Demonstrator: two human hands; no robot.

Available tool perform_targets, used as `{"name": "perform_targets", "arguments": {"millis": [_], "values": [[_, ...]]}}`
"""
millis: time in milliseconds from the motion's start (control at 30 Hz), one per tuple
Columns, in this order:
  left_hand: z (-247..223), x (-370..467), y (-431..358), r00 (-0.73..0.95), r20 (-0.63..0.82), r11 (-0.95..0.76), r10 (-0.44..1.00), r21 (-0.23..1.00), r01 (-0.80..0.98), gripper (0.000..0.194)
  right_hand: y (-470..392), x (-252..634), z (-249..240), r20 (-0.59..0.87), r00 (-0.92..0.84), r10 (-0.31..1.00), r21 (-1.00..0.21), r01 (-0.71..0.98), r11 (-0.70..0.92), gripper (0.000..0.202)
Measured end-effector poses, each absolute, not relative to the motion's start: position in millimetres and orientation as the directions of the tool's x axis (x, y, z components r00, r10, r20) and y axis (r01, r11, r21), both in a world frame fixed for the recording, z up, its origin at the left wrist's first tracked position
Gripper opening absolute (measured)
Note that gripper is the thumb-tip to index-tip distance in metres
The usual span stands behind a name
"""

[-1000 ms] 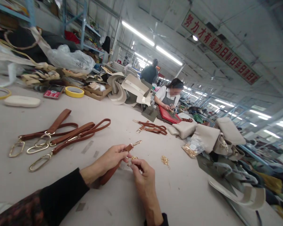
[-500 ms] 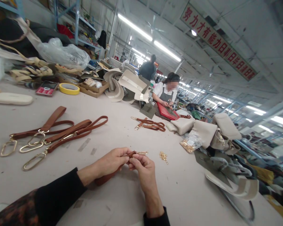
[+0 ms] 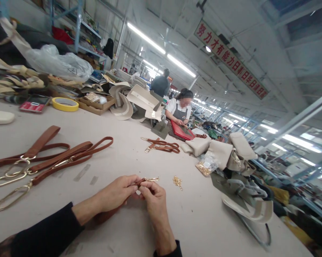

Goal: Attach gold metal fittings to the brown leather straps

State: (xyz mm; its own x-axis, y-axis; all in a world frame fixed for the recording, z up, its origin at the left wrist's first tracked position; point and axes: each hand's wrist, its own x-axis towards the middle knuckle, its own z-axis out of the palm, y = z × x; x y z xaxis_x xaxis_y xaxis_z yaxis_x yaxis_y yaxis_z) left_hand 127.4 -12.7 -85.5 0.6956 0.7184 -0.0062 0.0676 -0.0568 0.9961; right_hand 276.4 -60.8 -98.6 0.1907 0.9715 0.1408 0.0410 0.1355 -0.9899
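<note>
Between my hands is a brown leather strap with a gold metal clasp at its end. My left hand is closed on the strap close to the clasp. My right hand pinches at the same end, fingertips nearly meeting the left ones; any small part between them is hidden. Right of my hands lies a small heap of gold metal pieces. To the left rest several brown straps with gold rings and clasps. Farther off on the table is another bundle of brown straps.
A yellow tape roll, a red calculator-like box and a cardboard box stand at the back left. Beige bag parts pile up behind. At right are a bag of gold hardware and beige bags. A co-worker handles a red bag.
The view has shifted, so the table things appear farther left. Both hands stay together at the strap's clasp end, with only slight finger movement.
</note>
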Motion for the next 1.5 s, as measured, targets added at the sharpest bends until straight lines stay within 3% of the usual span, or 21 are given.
{"name": "perform_targets", "arguments": {"millis": [300, 467, 833, 933, 1067, 1200, 1333, 1500], "values": [[-71, 124, -21, 0.669, 0.046, -0.189, 0.742, 0.972, 0.142, 0.023, -59, 272, -98, 0.124, 0.248, 0.961, -0.990, -0.027, 0.135, 0.008], [-68, 124, -23, 0.682, 0.085, -0.212, 0.727, 0.972, 0.105, 0.026, -58, 271, -103, 0.099, 0.298, 0.949, -0.984, -0.116, 0.139, 0.023], [-78, 129, -24, 0.651, 0.178, -0.347, 0.738, 0.927, 0.140, 0.031, -64, 271, -93, 0.154, 0.366, 0.918, -0.985, -0.013, 0.170, 0.019], [-81, 131, -25, 0.644, 0.137, -0.262, 0.752, 0.960, 0.102, 0.034, -65, 270, -89, 0.188, 0.369, 0.910, -0.981, 0.029, 0.191, 0.018], [-82, 135, -22, 0.624, -0.013, 0.022, 0.781, 1.000, -0.006, 0.052, -61, 294, -88, 0.238, 0.243, 0.940, -0.961, 0.199, 0.192, 0.010], [-78, 136, -18, 0.551, -0.122, 0.172, 0.825, 0.984, -0.040, 0.072, -62, 355, -98, 0.335, 0.480, 0.811, -0.732, 0.674, -0.096, 0.021], [-78, 134, -17, 0.521, -0.140, 0.164, 0.842, 0.987, 0.000, 0.069, -72, 410, -108, 0.371, 0.558, 0.742, -0.524, 0.786, -0.329, 0.027], [-85, 136, -16, 0.546, -0.171, 0.229, 0.820, 0.973, -0.039, 0.061, -73, 429, -115, 0.389, 0.528, 0.755, -0.295, 0.848, -0.440, 0.027]]}}
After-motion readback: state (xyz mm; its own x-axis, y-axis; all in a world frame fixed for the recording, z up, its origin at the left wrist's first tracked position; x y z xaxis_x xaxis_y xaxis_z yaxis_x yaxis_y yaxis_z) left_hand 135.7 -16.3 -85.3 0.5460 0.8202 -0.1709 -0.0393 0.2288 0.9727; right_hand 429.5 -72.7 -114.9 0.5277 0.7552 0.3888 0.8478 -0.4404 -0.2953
